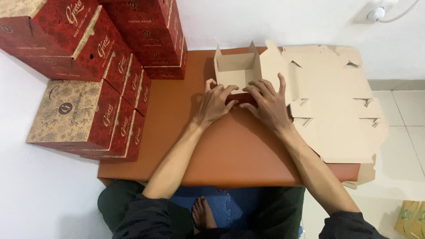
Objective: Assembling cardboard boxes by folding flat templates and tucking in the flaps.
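My left hand [215, 101] and right hand [267, 102] rest together near the middle of the orange-brown worktop [230, 155], both pressing on the near red flap [241, 99] of a half-folded cardboard box [235, 71]. The left grip has its fingers curled, tips pushing down on the flap's left end; the right grip lies flatter, fingers spread over the flap's right end and the box edge, pinching nothing that I can see. The box sits at twelve o'clock from my hands, its plain brown inside up and its far and side walls standing. At three o'clock, touching the box, lies a stack of flat unfolded box blanks [332, 102] overhanging the worktop's right edge. At nine to eleven o'clock stand piled finished red patterned boxes [102, 66].
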